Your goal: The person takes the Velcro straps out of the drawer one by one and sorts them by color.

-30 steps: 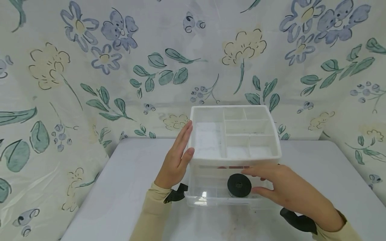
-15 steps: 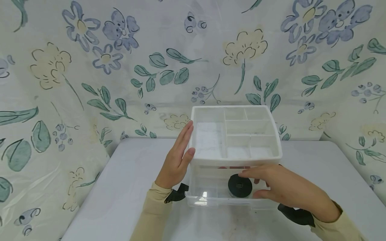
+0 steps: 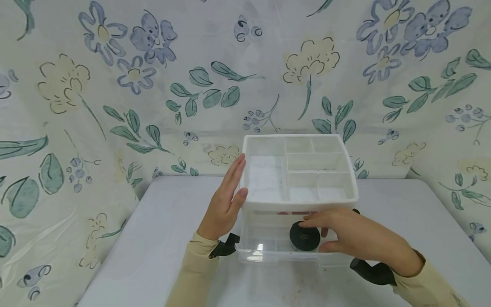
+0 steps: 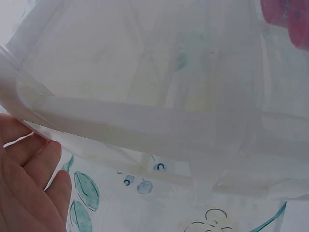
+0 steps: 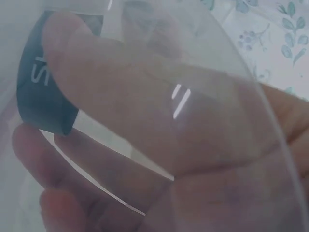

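A small round jar with a black lid (image 3: 304,236) sits in the pulled-out clear drawer (image 3: 258,253) of a white organizer box (image 3: 264,204). My right hand (image 3: 360,236) reaches into the drawer and pinches the jar between thumb and fingers. In the right wrist view, through the clear plastic, the thumb lies over the jar's dark side (image 5: 36,96), which bears pale letters, and fingertips meet its other edge. My left hand (image 3: 222,209) rests with straight fingers against the box's left side. In the left wrist view its fingers (image 4: 43,164) are at the box's edge.
The box's top is a white tray with several compartments (image 3: 316,162). Red round items (image 4: 297,21) show through the plastic inside the box. A white table (image 3: 153,238) lies beneath, with a flower-patterned cloth (image 3: 268,55) behind and at the sides.
My right hand has moved slightly left, its fingers coming over the black lid and closing on the jar. My left hand and the box have stayed in place.
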A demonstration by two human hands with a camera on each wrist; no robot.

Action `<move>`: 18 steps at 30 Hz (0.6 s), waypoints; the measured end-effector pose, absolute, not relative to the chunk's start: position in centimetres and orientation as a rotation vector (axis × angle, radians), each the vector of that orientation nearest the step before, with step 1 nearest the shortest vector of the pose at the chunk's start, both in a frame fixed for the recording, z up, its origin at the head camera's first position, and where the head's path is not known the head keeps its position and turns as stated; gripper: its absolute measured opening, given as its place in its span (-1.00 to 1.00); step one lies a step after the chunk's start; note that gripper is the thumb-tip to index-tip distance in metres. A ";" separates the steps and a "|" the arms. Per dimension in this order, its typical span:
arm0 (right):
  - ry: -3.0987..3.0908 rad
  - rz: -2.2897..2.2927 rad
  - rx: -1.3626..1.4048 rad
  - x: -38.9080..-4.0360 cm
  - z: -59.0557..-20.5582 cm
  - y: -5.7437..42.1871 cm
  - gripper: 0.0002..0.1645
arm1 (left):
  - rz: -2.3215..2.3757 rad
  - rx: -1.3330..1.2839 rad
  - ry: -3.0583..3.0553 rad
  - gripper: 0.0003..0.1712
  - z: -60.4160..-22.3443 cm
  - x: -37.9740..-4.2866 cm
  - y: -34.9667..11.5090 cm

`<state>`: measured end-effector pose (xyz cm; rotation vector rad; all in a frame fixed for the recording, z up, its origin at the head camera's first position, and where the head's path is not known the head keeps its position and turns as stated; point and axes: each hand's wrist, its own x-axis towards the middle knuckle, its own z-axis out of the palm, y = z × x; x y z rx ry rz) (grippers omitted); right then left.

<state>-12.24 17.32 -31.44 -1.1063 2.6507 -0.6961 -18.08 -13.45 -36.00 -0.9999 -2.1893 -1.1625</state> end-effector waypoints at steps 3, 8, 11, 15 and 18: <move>2.650 -0.704 -1.081 -12.3 -31.5 17.1 -0.35 | -1.163 -0.997 -2.194 -0.23 -36.0 -18.1 -13.5; 2.652 -0.713 -1.072 -12.4 -31.6 16.9 -0.35 | -1.164 -0.997 -2.196 -0.22 -36.0 -18.1 -13.6; 2.665 -0.702 -1.094 -12.4 -31.6 16.9 -0.37 | -1.167 -0.997 -2.192 -0.23 -36.0 -18.2 -13.6; 2.678 -0.678 -1.119 -12.4 -31.7 16.9 -0.39 | -1.168 -0.996 -2.197 -0.22 -36.0 -18.1 -13.6; 2.678 -0.672 -1.122 -12.3 -31.7 17.0 -0.41 | -1.166 -0.996 -2.199 -0.23 -35.9 -18.1 -13.5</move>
